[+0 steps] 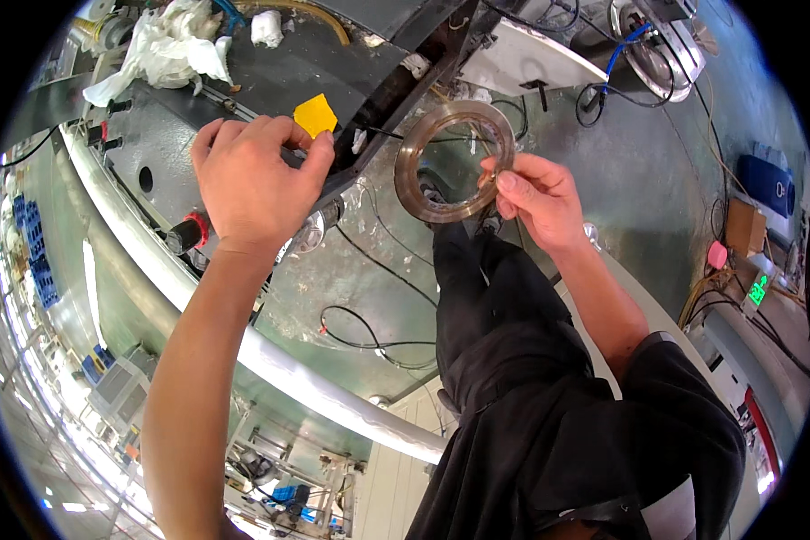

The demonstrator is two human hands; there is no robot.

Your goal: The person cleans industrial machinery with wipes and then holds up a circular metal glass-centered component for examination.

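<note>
My right hand [542, 198] grips the lower right rim of a flat metal ring [411, 176], thumb on its face and fingers behind. The ring is brownish grey, with a wide open middle, and hangs tilted over the floor. My left hand [259, 180] is over the dark machine table, back of the hand up. Between its thumb and index finger is a small, angular piece of thin yellow sheet [316, 115]. I cannot tell whether that sheet is paper or cloth. The two hands are apart, and the yellow piece does not touch the ring.
Crumpled white cloths or paper [175, 49] lie on the dark machine table [288, 67] at the far left. A white pipe [333, 396] curves below it. Black cables [378, 337] trail over the green floor. A metal drum [643, 54] stands far right, with a blue container [765, 184] beyond.
</note>
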